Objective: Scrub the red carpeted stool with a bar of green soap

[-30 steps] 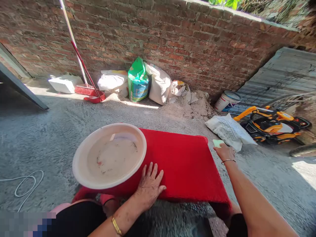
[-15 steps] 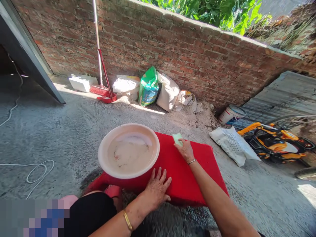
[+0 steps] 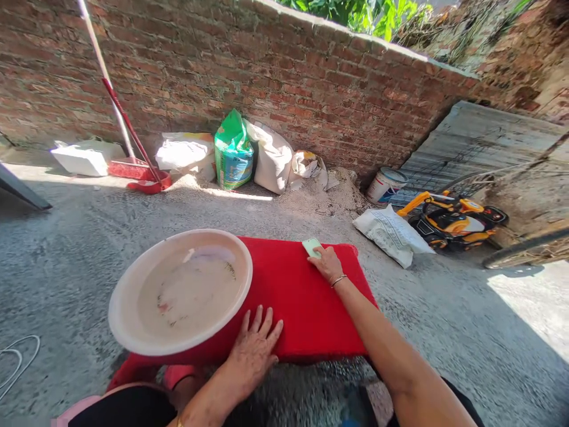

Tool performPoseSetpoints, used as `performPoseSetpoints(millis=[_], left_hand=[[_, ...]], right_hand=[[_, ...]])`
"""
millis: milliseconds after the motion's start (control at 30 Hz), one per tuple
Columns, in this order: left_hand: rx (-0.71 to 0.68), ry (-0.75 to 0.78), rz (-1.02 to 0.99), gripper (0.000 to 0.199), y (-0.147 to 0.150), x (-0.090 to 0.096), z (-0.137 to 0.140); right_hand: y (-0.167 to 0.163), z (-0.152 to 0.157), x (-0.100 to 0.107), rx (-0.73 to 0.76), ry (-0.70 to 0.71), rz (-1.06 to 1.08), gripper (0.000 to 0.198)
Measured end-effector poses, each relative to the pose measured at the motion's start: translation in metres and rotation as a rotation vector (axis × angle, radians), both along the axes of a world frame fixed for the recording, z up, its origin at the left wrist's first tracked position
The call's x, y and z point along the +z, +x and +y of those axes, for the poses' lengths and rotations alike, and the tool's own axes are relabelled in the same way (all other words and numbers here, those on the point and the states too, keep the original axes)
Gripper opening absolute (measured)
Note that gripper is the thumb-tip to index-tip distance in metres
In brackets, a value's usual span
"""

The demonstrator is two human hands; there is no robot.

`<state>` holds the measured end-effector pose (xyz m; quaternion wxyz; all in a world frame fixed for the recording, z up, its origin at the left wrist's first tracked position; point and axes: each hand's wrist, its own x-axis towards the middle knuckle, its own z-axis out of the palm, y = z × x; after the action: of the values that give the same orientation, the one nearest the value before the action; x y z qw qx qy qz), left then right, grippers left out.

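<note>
A red cloth (image 3: 302,290) lies over a low, flat support in front of me. My left hand (image 3: 255,347) rests on its near edge, palm down with fingers spread, close beside a wide, pale pink basin (image 3: 247,279). Cloudy water with dark bits floating in it fills part of the basin. Near the cloth's far right edge, my right hand (image 3: 328,264) grips a pale green block (image 3: 312,247) and presses it on the fabric. The fingers hide part of the block, and I cannot tell what kind it is.
Along the brick wall (image 3: 311,89) stand a broom with a red dustpan (image 3: 153,182), a green bag (image 3: 234,151), several pale sacks and a paint bucket (image 3: 386,185). A white sack (image 3: 391,234) and an orange toy excavator (image 3: 457,222) are at the right.
The view has turned right. My right hand has slid the green block rightward along the cloth's far edge. My left hand stays flat beside the basin.
</note>
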<state>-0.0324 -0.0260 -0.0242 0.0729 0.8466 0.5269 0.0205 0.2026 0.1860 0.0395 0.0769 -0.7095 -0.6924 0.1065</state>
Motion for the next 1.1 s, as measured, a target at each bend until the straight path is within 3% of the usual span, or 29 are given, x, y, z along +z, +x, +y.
performPoseSetpoints(millis=[167, 233, 300, 400, 533, 667, 733, 800, 867, 933, 1100], left_hand=[[0.003, 0.005, 0.053, 0.067, 0.003, 0.006, -0.001], [0.002, -0.001, 0.055, 0.069, 0.005, 0.006, -0.001], [0.002, -0.005, 0.054, 0.072, 0.007, 0.004, -0.002], [-0.007, -0.012, 0.053, 0.075, 0.007, -0.001, -0.004], [-0.033, -0.05, 0.035, 0.073, 0.002, -0.009, -0.005], [-0.068, -0.078, 0.003, 0.071, -0.008, -0.007, -0.007], [-0.078, -0.081, 0.002, 0.068, -0.012, -0.004, -0.007], [-0.076, -0.078, 0.015, 0.063, -0.012, -0.002, -0.007], [-0.068, -0.079, 0.038, 0.059, -0.01, 0.0, -0.007], [-0.057, -0.077, 0.062, 0.056, -0.006, 0.004, -0.007], [-0.006, -0.083, 0.093, 0.053, 0.004, 0.015, -0.006]], right_hand=[[0.127, -0.014, 0.005, -0.309, -0.016, -0.062, 0.049], [0.151, -0.021, 0.005, -0.44, 0.006, -0.096, 0.051], [0.151, -0.024, 0.003, -0.482, 0.04, -0.088, 0.051], [0.106, -0.02, -0.001, -0.313, 0.111, -0.017, 0.048], [-0.009, -0.022, -0.005, -0.008, 0.172, 0.062, 0.043], [-0.116, -0.04, -0.001, 0.197, 0.079, 0.106, 0.042], [-0.146, -0.049, -0.001, 0.263, 0.04, 0.11, 0.044], [-0.156, -0.052, -0.002, 0.292, 0.008, 0.113, 0.045], [-0.142, -0.049, -0.003, 0.269, -0.017, 0.113, 0.046], [-0.108, -0.043, -0.004, 0.197, -0.023, 0.102, 0.047], [0.029, -0.032, -0.003, -0.113, 0.024, 0.038, 0.044]])
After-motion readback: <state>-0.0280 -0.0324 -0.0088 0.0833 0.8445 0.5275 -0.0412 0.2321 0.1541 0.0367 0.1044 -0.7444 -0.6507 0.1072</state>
